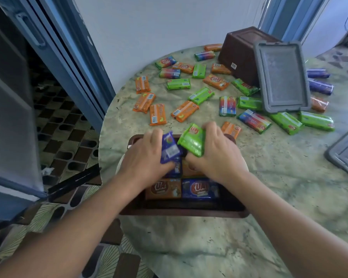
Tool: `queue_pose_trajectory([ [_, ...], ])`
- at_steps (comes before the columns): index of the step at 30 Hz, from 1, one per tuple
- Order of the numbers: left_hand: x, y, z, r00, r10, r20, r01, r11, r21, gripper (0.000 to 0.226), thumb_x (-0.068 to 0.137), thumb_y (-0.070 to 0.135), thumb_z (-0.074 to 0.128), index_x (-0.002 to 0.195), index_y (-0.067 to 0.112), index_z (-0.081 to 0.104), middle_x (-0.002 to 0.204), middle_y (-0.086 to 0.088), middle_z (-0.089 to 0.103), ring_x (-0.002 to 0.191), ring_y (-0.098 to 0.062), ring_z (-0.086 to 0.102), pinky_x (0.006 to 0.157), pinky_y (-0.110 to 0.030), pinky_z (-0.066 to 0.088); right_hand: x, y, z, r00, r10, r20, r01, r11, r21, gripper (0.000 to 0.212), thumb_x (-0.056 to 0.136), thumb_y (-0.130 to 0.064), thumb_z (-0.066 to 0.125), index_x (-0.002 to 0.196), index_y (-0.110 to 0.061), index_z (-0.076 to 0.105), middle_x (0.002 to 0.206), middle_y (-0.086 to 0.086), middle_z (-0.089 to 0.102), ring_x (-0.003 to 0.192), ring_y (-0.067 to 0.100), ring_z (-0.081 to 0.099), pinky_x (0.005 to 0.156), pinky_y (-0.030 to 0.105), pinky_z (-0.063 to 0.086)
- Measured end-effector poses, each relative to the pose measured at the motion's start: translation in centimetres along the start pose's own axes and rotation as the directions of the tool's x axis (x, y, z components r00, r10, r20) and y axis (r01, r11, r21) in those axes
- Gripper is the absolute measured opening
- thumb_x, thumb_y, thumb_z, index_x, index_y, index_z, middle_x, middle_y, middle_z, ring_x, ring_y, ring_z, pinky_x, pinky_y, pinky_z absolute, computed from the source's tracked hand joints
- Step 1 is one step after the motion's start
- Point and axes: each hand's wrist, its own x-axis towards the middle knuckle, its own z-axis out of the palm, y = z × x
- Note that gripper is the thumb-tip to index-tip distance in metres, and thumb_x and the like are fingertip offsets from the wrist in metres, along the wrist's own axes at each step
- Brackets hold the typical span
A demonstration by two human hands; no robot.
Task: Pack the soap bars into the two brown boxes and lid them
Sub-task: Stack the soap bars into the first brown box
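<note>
Soap bars lie scattered on the desk [269, 177] beyond the near brown box [181, 212], where an orange bar [163, 189] and a blue bar [200, 190] already sit. Over that box my left grip [143, 157] holds a purple bar [169, 149]; my right grip [215, 155] holds a green bar [191, 139]. Farther off, the second brown box [241, 53] lies tipped beside a grey lid [281, 77].
</note>
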Motion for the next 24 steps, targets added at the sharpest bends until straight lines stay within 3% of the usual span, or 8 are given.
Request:
queue_pose_trajectory([
  [3,-2.8,0.4,2.1,0.989,0.074,0.125,-0.075,0.997,0.004,0.071,0.072,0.059,0.078,0.117,0.023,0.035,0.104,0.001,0.047,0.088,-0.025,0.059,0.066,-0.038,0.043,-2.4,0.8,0.8,0.989,-0.02,0.148,0.026,0.999,-0.034,0.07,0.078,-0.056,0.076,0.126,-0.027,0.035,0.111,-0.006,0.05,0.092,0.02,0.058,0.064,0.034,0.039],
  [6,-3.4,-0.1,3.6,0.959,0.066,0.275,-0.034,0.992,-0.119,0.078,0.064,0.066,0.079,0.118,0.029,0.036,0.11,0.003,0.052,0.097,-0.022,0.06,0.08,-0.044,0.051,-3.0,1.5,1.7,0.968,-0.07,0.239,0.113,0.978,-0.172,0.076,0.076,-0.051,0.08,0.132,-0.026,0.035,0.118,-0.004,0.052,0.105,0.022,0.058,0.072,0.035,0.041],
  [10,-3.1,-0.6,4.7,0.91,0.035,0.413,0.008,0.995,-0.101,0.077,0.064,0.055,0.082,0.121,0.027,0.038,0.127,0.0,0.051,0.118,-0.024,0.051,0.095,-0.042,0.046,-3.4,2.0,3.2,0.946,-0.097,0.31,0.202,0.924,-0.325,0.077,0.076,-0.05,0.08,0.133,-0.021,0.036,0.125,0.004,0.053,0.115,0.03,0.057,0.089,0.043,0.048],
  [12,-3.2,-0.5,5.3,0.899,0.035,0.436,-0.024,0.999,-0.031,0.073,0.065,0.051,0.081,0.118,0.028,0.037,0.125,0.0,0.046,0.119,-0.026,0.045,0.096,-0.042,0.044,-3.6,2.3,4.0,0.923,-0.065,0.379,0.206,0.916,-0.345,0.076,0.078,-0.049,0.078,0.137,-0.021,0.038,0.131,0.007,0.051,0.124,0.032,0.053,0.095,0.045,0.047],
  [15,-3.3,-0.9,5.9,0.891,0.033,0.452,-0.009,0.998,-0.056,0.071,0.063,0.044,0.083,0.118,0.027,0.041,0.119,-0.001,0.036,0.121,-0.026,0.038,0.101,-0.042,0.044,-3.6,2.3,4.3,0.922,-0.049,0.384,0.193,0.919,-0.345,0.074,0.076,-0.048,0.078,0.136,-0.023,0.041,0.131,0.007,0.05,0.124,0.032,0.051,0.097,0.045,0.044],
  [20,-3.1,-0.6,6.0,0.888,0.064,0.454,-0.076,0.997,0.008,0.073,0.067,0.049,0.081,0.126,0.026,0.046,0.131,-0.003,0.042,0.125,-0.029,0.04,0.1,-0.043,0.042,-3.7,2.3,4.3,0.922,-0.048,0.384,0.191,0.919,-0.344,0.072,0.076,-0.046,0.078,0.136,-0.026,0.042,0.132,0.004,0.05,0.125,0.03,0.05,0.099,0.045,0.045],
  [24,-3.1,-0.6,5.3,0.914,0.084,0.397,-0.051,0.994,-0.094,0.07,0.068,0.053,0.082,0.121,0.025,0.044,0.129,0.0,0.049,0.122,-0.026,0.047,0.099,-0.045,0.044,-3.9,2.1,4.2,0.932,-0.058,0.358,0.188,0.922,-0.339,0.072,0.078,-0.048,0.078,0.138,-0.028,0.043,0.135,0.001,0.051,0.127,0.028,0.047,0.099,0.044,0.046],
])
